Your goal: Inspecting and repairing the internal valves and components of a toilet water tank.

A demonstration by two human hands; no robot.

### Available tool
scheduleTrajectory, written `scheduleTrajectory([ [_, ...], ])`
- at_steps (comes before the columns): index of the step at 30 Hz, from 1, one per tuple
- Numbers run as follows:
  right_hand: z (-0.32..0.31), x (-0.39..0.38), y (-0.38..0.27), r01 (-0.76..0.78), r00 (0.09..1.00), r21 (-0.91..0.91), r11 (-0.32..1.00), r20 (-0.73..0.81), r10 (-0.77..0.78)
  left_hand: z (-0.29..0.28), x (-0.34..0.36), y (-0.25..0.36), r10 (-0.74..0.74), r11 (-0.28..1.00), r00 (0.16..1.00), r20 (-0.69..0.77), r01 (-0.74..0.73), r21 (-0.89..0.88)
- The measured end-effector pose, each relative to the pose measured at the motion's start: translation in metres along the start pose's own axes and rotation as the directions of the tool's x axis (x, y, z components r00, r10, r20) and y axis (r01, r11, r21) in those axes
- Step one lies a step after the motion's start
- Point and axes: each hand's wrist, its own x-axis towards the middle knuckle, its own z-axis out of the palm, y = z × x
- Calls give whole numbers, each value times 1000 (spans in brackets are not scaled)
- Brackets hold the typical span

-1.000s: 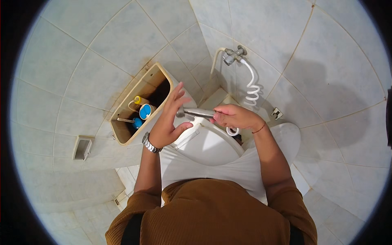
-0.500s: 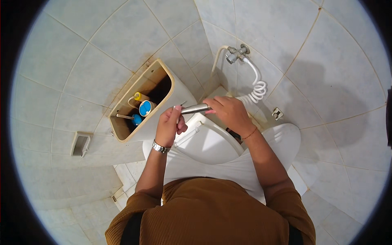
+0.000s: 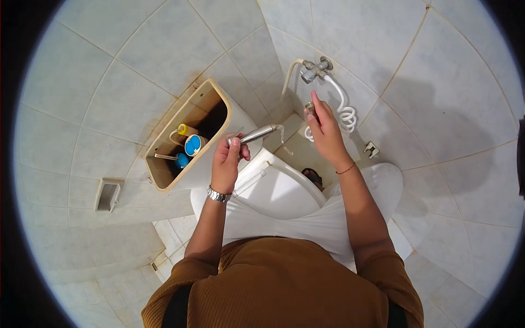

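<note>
My left hand (image 3: pixel 229 156) is closed around a slim silver bidet sprayer (image 3: pixel 258 133), which tilts up to the right. From its far end hangs a pale, wavy strand (image 3: pixel 284 141); I cannot tell whether it is water or tape. To the right and apart from it, my right hand (image 3: pixel 326 131) grips the metal end fitting (image 3: pixel 310 108) of a white coiled hose (image 3: pixel 348 117). The hose runs up to a chrome angle valve (image 3: pixel 314 70) on the wall. Part of the hose is hidden behind my right hand.
An uncovered toilet cistern (image 3: pixel 229 117) stands at the left, with blue and yellow fittings (image 3: pixel 192 145) inside. Below my hands is the white toilet lid (image 3: pixel 284 188). A wall bracket (image 3: pixel 372 150) sits at the right, a recessed soap dish (image 3: pixel 109 194) at the far left.
My right hand has moved away from the sprayer's end, up and right, with the hose fitting in it. The pale strand now shows at the sprayer's end. My left hand stays almost in place.
</note>
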Motion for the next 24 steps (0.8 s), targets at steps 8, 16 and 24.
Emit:
scheduleTrajectory([
  [8,-7,3,1,-159,985,-7,987,-76,158,12,31,-35,193,918,980,-55,-161,362],
  [16,-9,3,3,-144,987,-83,986,-85,137,25,56,-39,221,783,970,-106,-112,612],
  [24,-9,4,5,-114,991,-130,985,-84,104,32,59,-34,235,749,969,-77,-130,650],
])
